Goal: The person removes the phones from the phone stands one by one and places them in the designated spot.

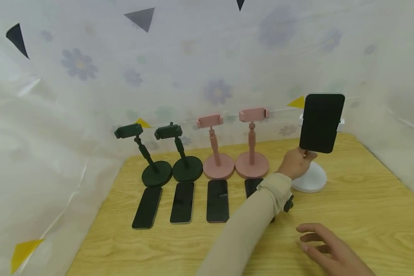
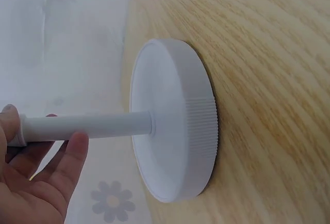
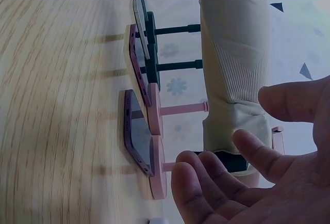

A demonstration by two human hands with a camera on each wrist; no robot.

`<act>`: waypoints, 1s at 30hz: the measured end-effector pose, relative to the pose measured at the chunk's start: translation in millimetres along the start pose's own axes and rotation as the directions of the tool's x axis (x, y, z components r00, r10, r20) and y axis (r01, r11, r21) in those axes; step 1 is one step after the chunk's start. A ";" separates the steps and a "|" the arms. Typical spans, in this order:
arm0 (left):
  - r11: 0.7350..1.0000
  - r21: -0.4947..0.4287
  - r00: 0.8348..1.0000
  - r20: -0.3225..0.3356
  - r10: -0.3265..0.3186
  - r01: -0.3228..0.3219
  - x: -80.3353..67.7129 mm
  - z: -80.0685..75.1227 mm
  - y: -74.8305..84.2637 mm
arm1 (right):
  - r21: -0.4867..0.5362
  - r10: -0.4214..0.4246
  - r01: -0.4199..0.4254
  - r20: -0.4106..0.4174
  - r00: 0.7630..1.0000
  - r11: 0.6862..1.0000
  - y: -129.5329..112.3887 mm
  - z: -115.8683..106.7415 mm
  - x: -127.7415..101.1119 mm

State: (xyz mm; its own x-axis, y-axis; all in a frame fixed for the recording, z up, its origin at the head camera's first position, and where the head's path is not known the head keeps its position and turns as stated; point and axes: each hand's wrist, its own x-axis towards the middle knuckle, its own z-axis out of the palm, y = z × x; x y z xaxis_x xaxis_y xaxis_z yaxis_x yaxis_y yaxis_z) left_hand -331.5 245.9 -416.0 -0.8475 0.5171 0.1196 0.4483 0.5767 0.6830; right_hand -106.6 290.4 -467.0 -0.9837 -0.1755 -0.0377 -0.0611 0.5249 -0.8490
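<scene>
My left hand (image 1: 294, 163) reaches across to the white phone stand (image 1: 311, 179) at the right and grips its upright pole. In the left wrist view, the thumb and fingers (image 2: 78, 144) wrap the pole above the round white base (image 2: 165, 121), which rests on the table. A phone (image 1: 322, 122) with a dark screen sits upright in the stand's white clamp (image 1: 341, 125). Nearer the front edge, my right hand (image 1: 334, 251) hovers over the table with relaxed, slightly bent fingers (image 3: 206, 182) and holds nothing.
Two dark green stands (image 1: 156, 173) and two pink stands (image 1: 252, 165) line the back of the wooden table (image 1: 124, 249). Several phones (image 1: 217, 201) lie flat before them, one partly behind my left sleeve (image 1: 245, 230). A patterned curtain (image 1: 193, 57) hangs behind.
</scene>
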 end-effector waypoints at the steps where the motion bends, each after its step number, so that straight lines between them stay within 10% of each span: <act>1: 1.000 0.003 1.000 -0.002 0.018 -0.018 -1.5 -1.5 -0.4 | 0.000 -0.003 0.003 0.003 1.000 1.000 -0.7 0.0 -0.2; 15: 0.987 0.006 0.987 -0.027 0.158 -0.158 -29.1 -50.8 5.1 | -0.047 0.035 -0.034 0.004 0.999 0.998 -18.1 -3.7 -6.1; 30: 0.973 -0.031 0.963 -0.153 0.222 -0.229 -103.0 -128.2 -35.1 | -0.037 0.043 -0.044 -0.004 0.999 0.998 -26.2 6.3 -13.0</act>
State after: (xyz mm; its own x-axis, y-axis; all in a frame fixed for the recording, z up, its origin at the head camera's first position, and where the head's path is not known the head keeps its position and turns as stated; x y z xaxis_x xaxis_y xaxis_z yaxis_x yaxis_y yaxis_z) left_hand -296.4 91.3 -359.9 -0.7599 0.5294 0.3772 0.6219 0.4231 0.6590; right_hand -91.1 273.7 -447.6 -0.9861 -0.1493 -0.0726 -0.0243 0.5625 -0.8265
